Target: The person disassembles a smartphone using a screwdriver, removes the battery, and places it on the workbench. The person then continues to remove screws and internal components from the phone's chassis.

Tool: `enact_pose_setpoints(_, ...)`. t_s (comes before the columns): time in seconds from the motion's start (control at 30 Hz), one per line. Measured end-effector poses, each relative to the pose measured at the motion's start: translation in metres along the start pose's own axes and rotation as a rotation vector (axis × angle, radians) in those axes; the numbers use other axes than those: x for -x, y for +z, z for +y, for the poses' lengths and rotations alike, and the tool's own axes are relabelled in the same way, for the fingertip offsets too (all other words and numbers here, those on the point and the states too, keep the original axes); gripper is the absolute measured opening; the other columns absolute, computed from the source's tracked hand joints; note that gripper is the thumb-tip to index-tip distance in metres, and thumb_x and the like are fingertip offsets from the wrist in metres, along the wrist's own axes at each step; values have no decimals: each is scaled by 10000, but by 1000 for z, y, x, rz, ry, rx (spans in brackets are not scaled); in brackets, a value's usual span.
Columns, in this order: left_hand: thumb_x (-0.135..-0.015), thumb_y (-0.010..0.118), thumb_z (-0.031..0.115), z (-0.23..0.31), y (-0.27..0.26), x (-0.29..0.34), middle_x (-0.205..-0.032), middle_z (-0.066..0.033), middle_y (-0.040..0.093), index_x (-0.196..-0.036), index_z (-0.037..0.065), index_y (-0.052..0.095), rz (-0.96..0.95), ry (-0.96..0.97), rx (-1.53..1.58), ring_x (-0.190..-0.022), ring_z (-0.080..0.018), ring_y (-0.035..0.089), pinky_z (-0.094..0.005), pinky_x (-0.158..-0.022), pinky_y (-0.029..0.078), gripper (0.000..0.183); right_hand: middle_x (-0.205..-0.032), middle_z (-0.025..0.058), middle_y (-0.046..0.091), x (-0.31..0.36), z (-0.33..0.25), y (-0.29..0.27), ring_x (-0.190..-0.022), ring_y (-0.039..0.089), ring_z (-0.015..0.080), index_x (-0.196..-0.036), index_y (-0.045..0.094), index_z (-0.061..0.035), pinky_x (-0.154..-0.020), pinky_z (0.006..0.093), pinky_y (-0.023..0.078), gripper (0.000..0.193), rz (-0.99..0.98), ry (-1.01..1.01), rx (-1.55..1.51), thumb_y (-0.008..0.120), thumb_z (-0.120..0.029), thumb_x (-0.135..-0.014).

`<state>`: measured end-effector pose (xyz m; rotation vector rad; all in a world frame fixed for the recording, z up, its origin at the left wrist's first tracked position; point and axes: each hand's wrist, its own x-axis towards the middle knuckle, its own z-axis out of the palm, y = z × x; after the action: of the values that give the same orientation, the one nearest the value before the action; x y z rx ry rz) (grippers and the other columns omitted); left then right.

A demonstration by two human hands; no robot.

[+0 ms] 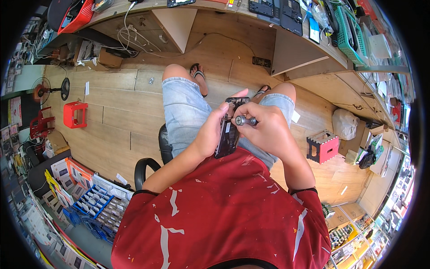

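Above my lap, my left hand (209,133) grips the side of an opened black phone (226,144), its thumb along the near edge and fingertips showing past the far end. The phone is tilted, its inner side with dark parts and a small pale label facing up. In my right hand (268,124) is a screwdriver (242,120) with a grey metal handle, seen almost end-on, pinched between thumb and fingers over the phone. The tip of the screwdriver is hidden behind its handle and my fingers.
Ahead, a desk (251,17) bears phone parts and a teal basket (350,36). A red stool (75,114) stands on the left, a red folding step stool (323,147) on the right. A black chair armrest (145,167) is beside my left elbow. Cables hang under the desk.
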<state>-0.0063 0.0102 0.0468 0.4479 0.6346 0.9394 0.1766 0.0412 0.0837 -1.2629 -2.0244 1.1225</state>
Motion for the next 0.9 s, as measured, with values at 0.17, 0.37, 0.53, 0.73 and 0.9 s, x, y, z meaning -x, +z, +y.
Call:
enact_pose_setpoints(0.17, -1134, 288, 353, 4, 3, -2, -1378, -153, 641, -1679, 2, 320, 33, -1, 44, -1231, -226, 640, -373, -1122, 474, 650, -834, 111, 752, 6, -1, 4, -681, 721, 326, -1034, 740, -63, -625, 399, 574, 226, 96, -94, -20, 776, -32, -813)
enact_pose_setpoints(0.37, -1131, 304, 378, 5, 1, -6, -1334, -133, 660, -1683, 12, 315, -5, 2, 46, -1200, -225, 645, -370, -1110, 481, 662, -801, 87, 735, 10, -5, 15, -670, 728, 286, -1034, 752, -75, -574, 395, 559, 189, 211, -258, 166, 793, -51, -852)
enact_pose_setpoints(0.53, -1128, 313, 397, 7, 3, -5, -1330, -133, 662, -1684, 22, 316, -25, -4, 25, -1218, -227, 640, -373, -1118, 476, 671, -764, 99, 721, 12, -6, 20, -662, 726, 280, -1012, 753, -75, -554, 396, 552, 172, 289, -315, 248, 796, -53, -846)
enact_pose_setpoints(0.73, -1133, 301, 376, 4, 4, -5, -1370, -141, 639, -1684, 6, 309, 7, 3, -37, -1234, -219, 633, -370, -1122, 471, 663, -805, 132, 741, 13, -9, 17, -683, 730, 312, -1015, 760, -73, -595, 411, 566, 212, 211, -153, 152, 795, -44, -808)
enact_pose_setpoints(0.9, -1139, 284, 344, 3, 4, -1, -1376, -141, 636, -1666, -23, 336, -39, -25, 29, -1241, -210, 633, -363, -1128, 466, 644, -828, 104, 752, 3, -5, 1, -680, 710, 212, -1005, 765, -32, -617, 330, 543, 202, 9, -18, -55, 808, -2, -810)
